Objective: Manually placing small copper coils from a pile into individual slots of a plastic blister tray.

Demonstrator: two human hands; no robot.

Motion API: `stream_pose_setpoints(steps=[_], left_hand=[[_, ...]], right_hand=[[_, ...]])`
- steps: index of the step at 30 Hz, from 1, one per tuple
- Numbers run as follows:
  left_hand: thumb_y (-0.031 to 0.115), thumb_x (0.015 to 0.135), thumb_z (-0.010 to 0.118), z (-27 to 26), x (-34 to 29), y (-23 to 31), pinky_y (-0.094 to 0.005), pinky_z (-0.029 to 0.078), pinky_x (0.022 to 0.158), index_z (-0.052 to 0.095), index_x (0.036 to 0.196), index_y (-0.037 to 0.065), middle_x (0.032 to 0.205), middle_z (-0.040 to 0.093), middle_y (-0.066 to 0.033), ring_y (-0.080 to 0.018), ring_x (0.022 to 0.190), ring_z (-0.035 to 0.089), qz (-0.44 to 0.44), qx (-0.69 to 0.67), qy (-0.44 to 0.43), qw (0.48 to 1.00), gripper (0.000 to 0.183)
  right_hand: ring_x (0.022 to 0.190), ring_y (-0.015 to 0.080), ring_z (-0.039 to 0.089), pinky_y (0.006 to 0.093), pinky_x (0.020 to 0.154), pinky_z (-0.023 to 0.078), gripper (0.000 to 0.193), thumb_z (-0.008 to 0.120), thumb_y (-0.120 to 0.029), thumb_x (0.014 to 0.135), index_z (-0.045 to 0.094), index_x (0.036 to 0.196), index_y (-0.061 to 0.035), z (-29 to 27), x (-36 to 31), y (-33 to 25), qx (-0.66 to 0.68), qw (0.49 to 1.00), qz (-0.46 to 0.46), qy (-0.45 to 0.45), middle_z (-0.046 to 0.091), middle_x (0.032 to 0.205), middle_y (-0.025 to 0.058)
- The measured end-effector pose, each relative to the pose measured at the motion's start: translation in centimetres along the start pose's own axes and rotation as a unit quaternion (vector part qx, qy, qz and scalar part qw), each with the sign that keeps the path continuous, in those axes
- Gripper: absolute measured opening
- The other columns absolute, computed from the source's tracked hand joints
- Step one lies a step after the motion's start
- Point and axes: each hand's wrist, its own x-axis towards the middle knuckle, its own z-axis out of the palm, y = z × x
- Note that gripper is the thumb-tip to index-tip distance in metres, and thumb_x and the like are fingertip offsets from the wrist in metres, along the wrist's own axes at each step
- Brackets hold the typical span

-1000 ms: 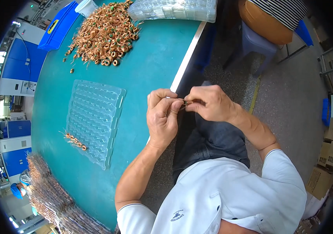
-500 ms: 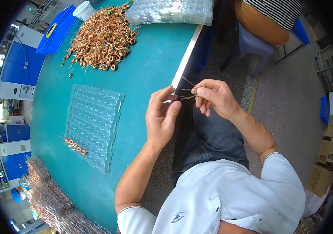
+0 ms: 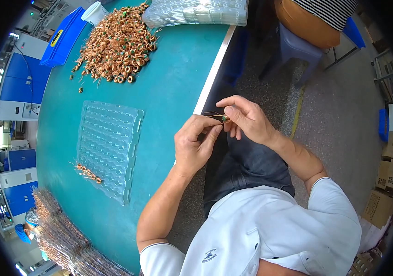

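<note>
Head view: right hand (image 3: 251, 123) grips a small green-and-copper coil (image 3: 225, 118) between thumb and fingers, over the lap, just off the table edge. Left hand (image 3: 193, 141) has thumb and fingertips pinched at its wire lead (image 3: 222, 123). Clear tray (image 3: 109, 142) on green table (image 3: 178, 64), coil row (image 3: 89, 173) at lower left; coil pile (image 3: 113, 48) beyond.

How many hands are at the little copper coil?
2: the left hand is at the left side of the ring-shaped copper coil, and the right hand holds it from the right. Other people's hands may be hidden.
</note>
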Motion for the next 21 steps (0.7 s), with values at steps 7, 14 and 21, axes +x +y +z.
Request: stream_pose_setpoints(steps=[7,14,21], left_hand=[[0.0,0.082,0.073,0.23,0.04,-0.56,-0.0261,0.051,0.061,0.069,0.091,0.002,0.084,0.065,-0.0083,-0.0147,0.072,0.064,-0.037,-0.072,0.037,0.996,0.01],[0.0,0.079,0.074,-0.24,-0.18,-0.63,-0.0271,0.05,0.062,0.07,0.09,0.003,0.082,0.063,-0.0074,-0.0186,0.076,0.062,0.06,0.056,0.007,0.997,0.012],[0.006,0.091,0.068,-0.19,-0.42,-0.31,-0.0203,0.047,0.062,0.065,0.099,-0.001,0.084,0.062,-0.0011,-0.0075,0.072,0.058,-0.18,-0.175,0.027,0.967,0.011]], right_hand=[[0.06,0.0106,0.064,0.0222,0.052,0.051,0.022,0.065,-0.013,0.093,0.062,0.111,-0.0011,-0.67,-0.43,0.28,-0.106,0.986,-0.111,-0.063,0.066,0.073,0.0054],[0.064,0.0137,0.066,0.0251,0.057,0.051,0.022,0.071,-0.006,0.085,0.061,0.104,0.0007,-0.57,-0.3,-0.17,-0.165,0.977,-0.105,-0.086,0.068,0.075,0.0096],[0.065,0.0124,0.066,0.0244,0.056,0.05,0.023,0.072,-0.005,0.085,0.057,0.1,0.0005,-0.02,-0.86,-0.14,-0.206,0.965,-0.161,-0.04,0.067,0.074,0.0092]])
